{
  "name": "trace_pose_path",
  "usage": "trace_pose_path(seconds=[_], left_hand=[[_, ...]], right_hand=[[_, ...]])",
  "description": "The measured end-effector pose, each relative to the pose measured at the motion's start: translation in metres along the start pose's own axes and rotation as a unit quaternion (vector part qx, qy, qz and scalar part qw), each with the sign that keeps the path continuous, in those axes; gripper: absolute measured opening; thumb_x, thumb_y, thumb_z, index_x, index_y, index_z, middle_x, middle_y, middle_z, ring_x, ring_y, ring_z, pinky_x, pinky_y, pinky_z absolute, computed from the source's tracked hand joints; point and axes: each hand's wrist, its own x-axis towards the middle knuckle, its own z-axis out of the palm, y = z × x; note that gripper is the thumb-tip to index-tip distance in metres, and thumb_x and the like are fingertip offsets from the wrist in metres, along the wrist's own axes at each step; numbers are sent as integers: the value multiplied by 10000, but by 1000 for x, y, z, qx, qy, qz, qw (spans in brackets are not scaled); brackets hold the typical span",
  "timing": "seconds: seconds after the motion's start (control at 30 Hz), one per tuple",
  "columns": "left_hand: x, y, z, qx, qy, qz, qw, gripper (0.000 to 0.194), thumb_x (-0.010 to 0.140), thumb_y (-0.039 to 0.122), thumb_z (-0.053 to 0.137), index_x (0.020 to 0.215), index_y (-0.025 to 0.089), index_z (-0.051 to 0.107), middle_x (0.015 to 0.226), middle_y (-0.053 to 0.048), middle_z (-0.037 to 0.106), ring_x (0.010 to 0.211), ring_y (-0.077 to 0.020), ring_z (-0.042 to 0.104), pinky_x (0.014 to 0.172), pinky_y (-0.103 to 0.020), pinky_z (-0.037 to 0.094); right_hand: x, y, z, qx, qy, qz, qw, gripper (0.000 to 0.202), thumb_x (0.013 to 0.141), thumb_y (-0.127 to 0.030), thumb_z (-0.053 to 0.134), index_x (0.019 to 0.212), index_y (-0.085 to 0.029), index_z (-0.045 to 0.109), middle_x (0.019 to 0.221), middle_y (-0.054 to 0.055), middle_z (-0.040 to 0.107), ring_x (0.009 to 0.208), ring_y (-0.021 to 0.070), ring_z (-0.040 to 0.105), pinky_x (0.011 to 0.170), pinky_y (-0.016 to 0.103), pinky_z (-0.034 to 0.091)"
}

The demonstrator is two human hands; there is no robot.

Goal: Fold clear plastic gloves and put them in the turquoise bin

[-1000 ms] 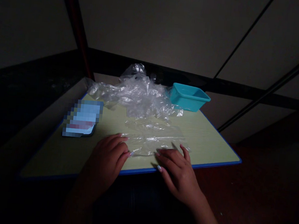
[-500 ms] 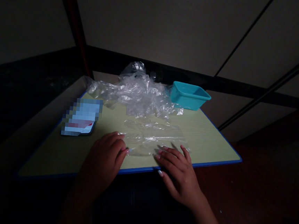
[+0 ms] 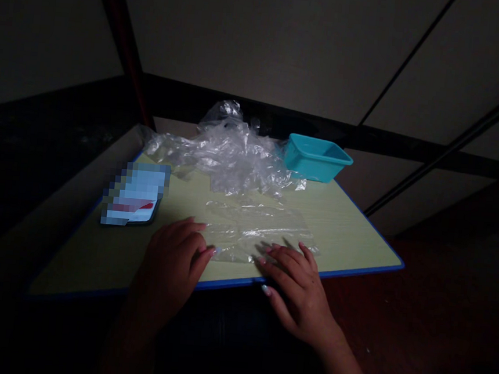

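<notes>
Dark wall panels (image 3: 253,42) were seen across the top of the frame, above a pale yellow-green, blue-edged table (image 3: 354,237). A crumpled clear plastic pile (image 3: 234,159) was found upper centre. A flat clear plastic sheet (image 3: 273,217) was noted at centre, little changed from the preceding views; it was judged steady. Its near left corner was met by the curled left hand (image 3: 171,261); a pinch could not be confirmed. Its near edge was covered by the right hand (image 3: 306,288), loosely spread, nothing gripped. A turquoise plastic container (image 3: 314,168) was recorded right of the pile, a lit phone (image 3: 142,215) at left.

clear plastic sheet (image 3: 257,228), laid flat (lightly wrinkled), near table edge (image 3: 355,273)
</notes>
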Motion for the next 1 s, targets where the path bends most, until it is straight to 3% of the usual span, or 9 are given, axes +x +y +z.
trace_pose_path(seconds=[0.23, 0.37, 0.5, 0.67, 0.83, 0.9, 1.0], left_hand=[[-1, 0, 2, 2, 1, -11, 1000, 185, 881, 278, 527, 709, 215, 500, 1075, -101, 671, 1133, -306, 556, 963, -512, 428], [-1, 0, 1, -1, 2, -9, 1000, 200, 884, 282, 523, 698, 212, 498, 1068, -108, 672, 1133, -304, 554, 968, -509, 427], [0, 2, 0, 0, 0, -22, 1000, 181, 874, 301, 542, 718, 215, 509, 1085, -92, 673, 1133, -302, 557, 978, -513, 422], [0, 3, -1, -5, 3, -36, 999, 94, 879, 303, 531, 881, 214, 563, 1085, -93, 670, 1109, -294, 576, 979, -507, 431], [-2, 3, -7, -14, 44, -48, 998, 200, 898, 294, 493, 1045, 203, 593, 1105, -102, 659, 1076, -290, 588, 971, -511, 446], [-3, 8, -11, -19, 44, -19, 999, 243, 904, 275, 485, 1096, 209, 617, 1160, -101, 646, 1149, -292, 557, 1008, -512, 425], [-5, 21, -14, -21, 1, 58, 998, 289, 894, 285, 526, 1153, 273, 653, 1331, -75, 578, 1315, -313, 434, 1082, -556, 345]], right_hand=[[6, -14, 4, -72, -62, 6, 995, 474, 922, -380, 529, 1386, -286, 492, 1476, 41, 466, 1367, 262, 381, 1175, 554, 30], [8, -18, 6, -79, -80, -1, 994, 513, 942, -428, 493, 1427, -269, 439, 1508, 39, 421, 1406, 241, 328, 1174, 528, -72], [9, -18, 8, -83, -81, 0, 993, 484, 943, -424, 499, 1400, -264, 475, 1516, 35, 405, 1431, 239, 282, 1178, 520, -66], [9, -17, 8, -77, -83, 4, 994, 482, 936, -430, 515, 1394, -283, 481, 1515, 26, 404, 1429, 252, 288, 1175, 546, -53], [9, -18, 7, -73, -84, 11, 994, 479, 934, -414, 524, 1395, -292, 481, 1517, 30, 400, 1421, 260, 306, 1176, 559, -16], [9, -19, 7, -72, -86, 16, 994, 478, 933, -418, 526, 1393, -298, 482, 1529, 30, 379, 1425, 264, 297, 1175, 566, -2], [9, -19, 6, -69, -90, 21, 993, 496, 929, -430, 530, 1404, -303, 468, 1539, 41, 359, 1429, 276, 288, 1168, 591, 35]])
